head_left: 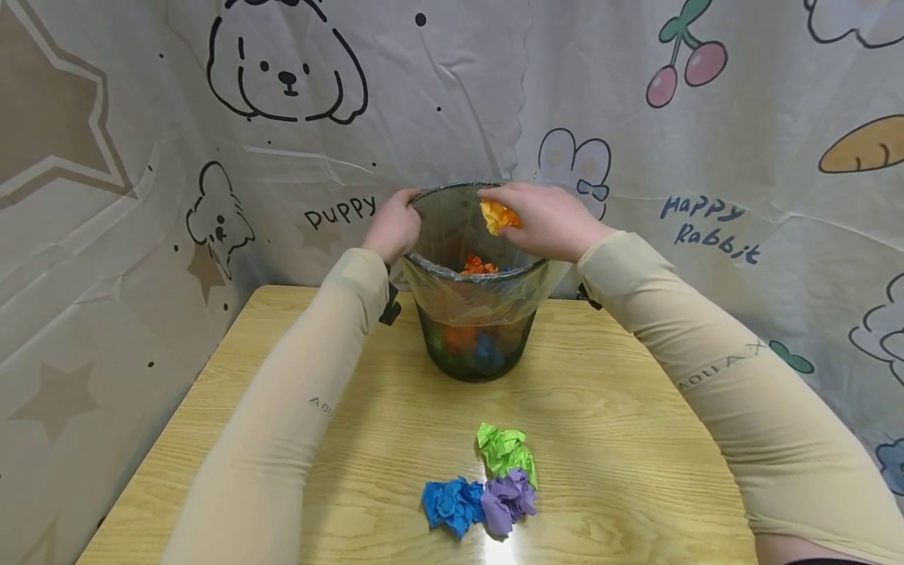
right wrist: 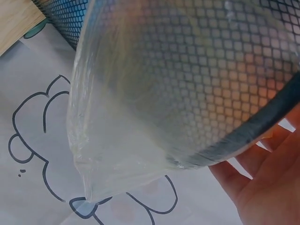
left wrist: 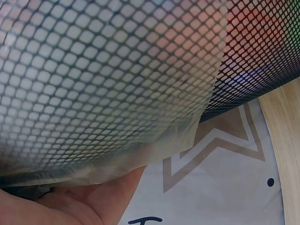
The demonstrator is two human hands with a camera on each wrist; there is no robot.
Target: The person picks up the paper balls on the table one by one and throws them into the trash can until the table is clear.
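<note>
A dark mesh wastebasket (head_left: 429, 333), lined with a clear plastic bag (head_left: 512, 294), stands on the table. My left hand (head_left: 395, 227) grips its rim at the left; in the left wrist view that hand (left wrist: 101, 197) is at the bag's folded edge. Over the basket's mouth, at the right, my right hand (head_left: 551, 221) holds a crumpled yellow-orange paper ball (head_left: 498, 216) between thumb and fingers. The right wrist view has this hand (right wrist: 272, 183) behind the rim, its fingertips partly hidden. Inside the basket lies orange crumpled paper (head_left: 479, 265), with blue showing through the mesh.
On the wooden table (head_left: 353, 471), nearer to me, a green paper ball (head_left: 507, 450), a blue one (head_left: 453, 504) and a purple one (head_left: 508, 501) lie bunched together. A printed curtain (head_left: 438, 102) hangs right behind the basket and along the left side.
</note>
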